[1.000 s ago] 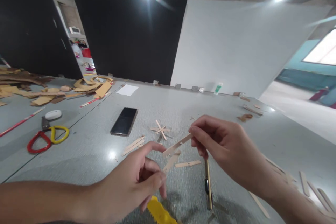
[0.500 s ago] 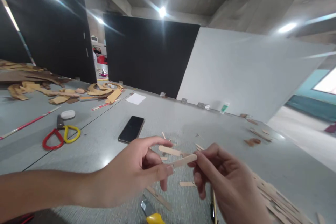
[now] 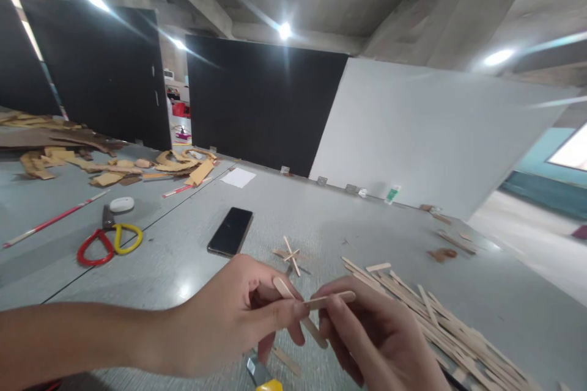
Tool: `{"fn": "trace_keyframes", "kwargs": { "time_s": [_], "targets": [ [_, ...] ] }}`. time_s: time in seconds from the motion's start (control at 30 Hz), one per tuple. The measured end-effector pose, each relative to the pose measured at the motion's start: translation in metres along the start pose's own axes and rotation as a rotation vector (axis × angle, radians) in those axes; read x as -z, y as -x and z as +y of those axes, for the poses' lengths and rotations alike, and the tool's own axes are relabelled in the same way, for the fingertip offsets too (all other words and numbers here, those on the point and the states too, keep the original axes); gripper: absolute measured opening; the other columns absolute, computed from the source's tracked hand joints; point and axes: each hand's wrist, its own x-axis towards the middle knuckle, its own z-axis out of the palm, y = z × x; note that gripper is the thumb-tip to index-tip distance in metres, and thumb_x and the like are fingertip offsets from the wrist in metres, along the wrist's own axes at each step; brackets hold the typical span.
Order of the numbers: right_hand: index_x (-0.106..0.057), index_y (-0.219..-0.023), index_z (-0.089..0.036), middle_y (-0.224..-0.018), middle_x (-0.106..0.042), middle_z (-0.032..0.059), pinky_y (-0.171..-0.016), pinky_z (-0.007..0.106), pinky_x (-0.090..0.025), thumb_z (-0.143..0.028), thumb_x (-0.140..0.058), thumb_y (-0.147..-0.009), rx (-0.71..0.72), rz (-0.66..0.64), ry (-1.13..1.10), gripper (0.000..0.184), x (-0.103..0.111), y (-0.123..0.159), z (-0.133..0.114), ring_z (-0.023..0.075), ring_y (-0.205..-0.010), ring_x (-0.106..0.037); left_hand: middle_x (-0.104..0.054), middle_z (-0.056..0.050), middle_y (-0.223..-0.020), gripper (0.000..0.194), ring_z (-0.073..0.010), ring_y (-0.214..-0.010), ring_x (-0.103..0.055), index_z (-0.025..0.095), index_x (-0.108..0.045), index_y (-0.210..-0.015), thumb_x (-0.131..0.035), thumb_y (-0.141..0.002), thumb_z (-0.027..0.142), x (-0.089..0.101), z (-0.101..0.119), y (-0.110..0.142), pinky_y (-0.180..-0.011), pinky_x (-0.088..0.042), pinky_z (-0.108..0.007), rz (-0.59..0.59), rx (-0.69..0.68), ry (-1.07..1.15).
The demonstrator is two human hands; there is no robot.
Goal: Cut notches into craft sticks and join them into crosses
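Both my hands meet low in the middle of the head view, over the table. My left hand (image 3: 229,317) is closed on two wooden craft sticks that cross at its fingertips. One craft stick (image 3: 316,335) slants down to the right, its middle hidden by the fingers. The other craft stick (image 3: 317,303) lies nearly level, and my right hand (image 3: 367,330) pinches its right part between thumb and fingers. Just below my hands is a cutter with a yellow handle (image 3: 269,385), partly out of frame. A loose craft stick (image 3: 287,361) lies beside it.
A heap of craft sticks (image 3: 440,324) covers the table at right. Small crossed sticks (image 3: 292,255) and a black phone (image 3: 230,231) lie beyond my hands. Red-and-yellow-handled scissors (image 3: 110,244), a white case (image 3: 121,204) and cardboard scraps (image 3: 178,162) are at left.
The two sticks have turned from a narrow angle into a clear cross. My right hand has come closer to my left, and more of the stick heap shows.
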Motion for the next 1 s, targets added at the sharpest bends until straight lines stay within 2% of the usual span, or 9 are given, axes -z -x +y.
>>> {"fn": "trace_keyframes", "kwargs": {
  "time_s": [0.07, 0.17, 0.37, 0.47, 0.6, 0.7, 0.77, 0.87, 1.0],
  "targets": [
    [-0.071, -0.078, -0.021, -0.063, -0.06, -0.0008, -0.045, 0.023, -0.04, -0.063, -0.068, -0.094, -0.043, -0.016, -0.03, 0.046, 0.0, -0.001, -0.002, 0.0095, -0.047, -0.044, -0.073, -0.008, -0.085, 0.058, -0.009, -0.054, -0.058, 0.014, -0.078, -0.093, -0.052, -0.104, 0.064, -0.001, 0.0, -0.001, -0.047, -0.04, -0.019, 0.018, 0.002, 0.02],
    [-0.07, -0.072, -0.019, -0.064, -0.064, 0.0007, -0.043, 0.02, -0.038, -0.059, -0.071, -0.094, -0.045, 0.06, -0.056, 0.046, 0.005, -0.005, -0.002, 0.0083, -0.047, -0.047, -0.069, -0.005, -0.073, 0.061, -0.0091, -0.053, -0.055, 0.015, -0.08, -0.099, -0.045, -0.107, 0.063, 0.001, 0.0, -0.003, -0.049, -0.042, -0.019, 0.068, -0.025, -0.007],
    [-0.074, -0.091, -0.021, -0.064, -0.068, 0.0005, -0.04, 0.018, -0.043, -0.059, -0.074, -0.092, -0.031, 0.139, -0.121, 0.038, 0.014, -0.008, -0.004, 0.0086, -0.044, -0.052, -0.061, 0.001, -0.06, 0.039, -0.0087, -0.049, -0.056, 0.015, -0.075, -0.081, -0.073, -0.096, 0.051, 0.008, 0.005, -0.006, -0.042, -0.038, -0.016, 0.119, -0.058, 0.067],
    [-0.074, -0.09, -0.02, -0.063, -0.069, 0.0015, -0.042, 0.021, -0.046, -0.058, -0.072, -0.093, -0.015, 0.131, -0.087, 0.039, 0.015, -0.008, -0.005, 0.0098, -0.043, -0.054, -0.062, 0.002, -0.063, 0.034, -0.0082, -0.051, -0.057, 0.015, -0.07, -0.077, -0.079, -0.092, 0.044, 0.009, 0.009, -0.005, -0.042, -0.038, -0.015, 0.156, -0.067, 0.106],
    [-0.074, -0.09, -0.019, -0.063, -0.069, 0.0024, -0.042, 0.024, -0.048, -0.059, -0.072, -0.093, -0.01, 0.119, -0.064, 0.04, 0.012, -0.008, -0.005, 0.0119, -0.043, -0.055, -0.06, 0.001, -0.06, 0.041, -0.0086, -0.052, -0.056, 0.014, -0.071, -0.078, -0.069, -0.099, 0.049, 0.011, 0.013, -0.004, -0.045, -0.041, -0.016, 0.141, -0.08, 0.056],
    [-0.073, -0.087, -0.02, -0.064, -0.069, 0.0014, -0.041, 0.02, -0.047, -0.058, -0.075, -0.091, -0.034, 0.134, -0.103, 0.039, 0.009, -0.007, -0.005, 0.01, -0.044, -0.054, -0.063, -0.002, -0.067, 0.047, -0.0096, -0.055, -0.057, 0.014, -0.071, -0.081, -0.058, -0.104, 0.053, 0.012, 0.014, -0.004, -0.047, -0.044, -0.018, 0.138, -0.084, 0.03],
    [-0.073, -0.087, -0.02, -0.064, -0.07, 0.0017, -0.042, 0.019, -0.048, -0.058, -0.075, -0.091, -0.039, 0.131, -0.107, 0.039, 0.009, -0.007, -0.005, 0.0093, -0.044, -0.055, -0.065, -0.003, -0.07, 0.048, -0.01, -0.056, -0.058, 0.014, -0.071, -0.083, -0.057, -0.104, 0.055, 0.012, 0.013, -0.003, -0.048, -0.044, -0.019, 0.141, -0.079, 0.009],
    [-0.076, -0.088, -0.019, -0.065, -0.072, 0.0041, -0.042, 0.024, -0.052, -0.058, -0.073, -0.092, -0.014, 0.108, -0.046, 0.039, 0.011, -0.007, -0.005, 0.0124, -0.045, -0.059, -0.062, -0.002, -0.068, 0.049, -0.0094, -0.056, -0.056, 0.014, -0.07, -0.08, -0.058, -0.104, 0.056, 0.011, 0.012, -0.001, -0.05, -0.043, -0.019, 0.147, -0.074, -0.015],
    [-0.079, -0.091, -0.021, -0.068, -0.073, 0.0052, -0.043, 0.028, -0.058, -0.054, -0.077, -0.09, 0.05, 0.106, 0.011, 0.033, 0.011, -0.005, -0.007, 0.0164, -0.05, -0.064, -0.06, 0.0, -0.063, 0.044, -0.0085, -0.054, -0.054, 0.015, -0.067, -0.075, -0.066, -0.101, 0.05, 0.01, 0.011, -0.001, -0.048, -0.042, -0.018, 0.144, -0.081, 0.027]
  ]
}}
